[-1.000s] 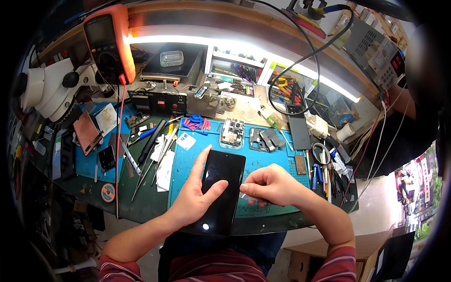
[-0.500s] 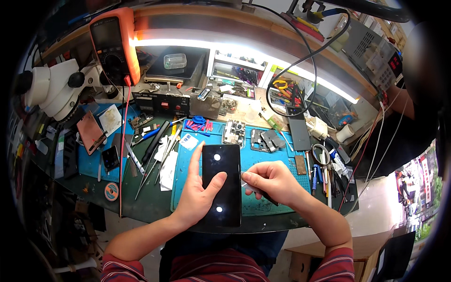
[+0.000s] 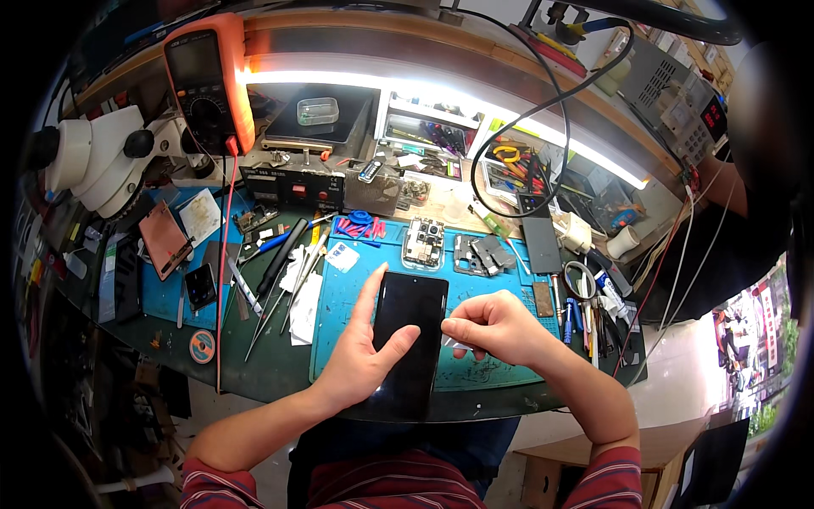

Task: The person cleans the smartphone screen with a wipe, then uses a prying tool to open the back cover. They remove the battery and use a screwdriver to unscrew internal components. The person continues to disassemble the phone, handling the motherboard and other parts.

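Note:
A black smartphone (image 3: 409,373) lies upright along my left hand (image 3: 356,360), its dark glossy face toward me. My left thumb rests on the face while the index finger stretches up along the left edge; the other fingers are hidden behind. At the phone's right edge my right hand (image 3: 500,329) pinches a thin, pale, flat piece (image 3: 454,343) between thumb and index finger. Its tip is at the edge, but whether it goes into the seam I cannot tell. Beneath both hands is a blue work mat (image 3: 339,297).
An opened phone frame (image 3: 424,243) and dark phone parts (image 3: 483,254) lie beyond the phone. Tweezers and a black-handled tool (image 3: 280,254) are to the left, glue tubes (image 3: 612,288) to the right. A microscope (image 3: 93,157) and orange multimeter (image 3: 208,93) stand far left.
The phone and my left hand have shifted slightly right and toward me. Two bright reflections have gone from the phone's face. My right hand still pinches the pale piece by the edge.

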The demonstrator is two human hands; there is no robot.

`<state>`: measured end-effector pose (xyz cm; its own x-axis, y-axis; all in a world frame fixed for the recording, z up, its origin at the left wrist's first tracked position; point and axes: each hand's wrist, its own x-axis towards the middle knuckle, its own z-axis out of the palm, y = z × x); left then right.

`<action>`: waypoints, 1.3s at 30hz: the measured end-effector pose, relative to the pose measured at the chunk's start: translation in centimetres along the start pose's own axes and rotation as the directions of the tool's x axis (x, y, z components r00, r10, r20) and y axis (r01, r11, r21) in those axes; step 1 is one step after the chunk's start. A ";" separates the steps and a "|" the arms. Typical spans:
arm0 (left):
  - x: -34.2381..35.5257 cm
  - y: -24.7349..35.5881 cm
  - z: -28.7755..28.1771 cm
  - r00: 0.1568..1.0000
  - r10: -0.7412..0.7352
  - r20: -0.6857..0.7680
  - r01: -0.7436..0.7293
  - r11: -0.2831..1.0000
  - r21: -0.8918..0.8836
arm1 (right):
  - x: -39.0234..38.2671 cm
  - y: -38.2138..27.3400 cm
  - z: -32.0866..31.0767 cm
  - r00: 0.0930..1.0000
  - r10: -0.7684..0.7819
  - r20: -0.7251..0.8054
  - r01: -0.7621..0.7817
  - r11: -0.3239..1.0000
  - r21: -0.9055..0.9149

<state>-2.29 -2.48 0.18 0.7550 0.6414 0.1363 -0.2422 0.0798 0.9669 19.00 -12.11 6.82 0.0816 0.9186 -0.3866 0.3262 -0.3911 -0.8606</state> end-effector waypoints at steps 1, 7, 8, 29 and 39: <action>0.0 0.2 0.0 1.000 -0.015 0.022 0.016 1.000 -0.020 | 0.1 -0.1 -0.3 1.000 0.000 0.028 0.000 1.000 -0.027; 0.0 -1.0 -0.7 0.992 -0.033 0.121 0.016 0.990 0.139 | 0.4 -0.9 -2.0 0.986 0.015 0.167 0.010 0.990 -0.143; 0.0 -0.8 -0.4 0.995 -0.042 0.088 0.038 0.998 0.049 | 0.4 -0.8 -2.0 0.985 0.005 0.173 0.018 0.991 -0.131; -0.1 -0.9 -0.5 0.991 -0.071 0.116 0.073 0.997 -0.015 | 0.5 -1.0 -2.1 0.998 0.015 0.056 -0.013 0.999 -0.044; 0.0 0.1 0.7 0.998 -0.046 0.043 0.051 0.991 -0.125 | 0.5 0.0 -1.2 0.998 -0.027 -0.064 0.033 0.995 0.096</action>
<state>-1.88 -3.02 0.46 0.7911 0.6033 0.1007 -0.2775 0.2074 0.9381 20.18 -11.54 7.02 0.1330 0.9305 -0.3413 0.2365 -0.3643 -0.9008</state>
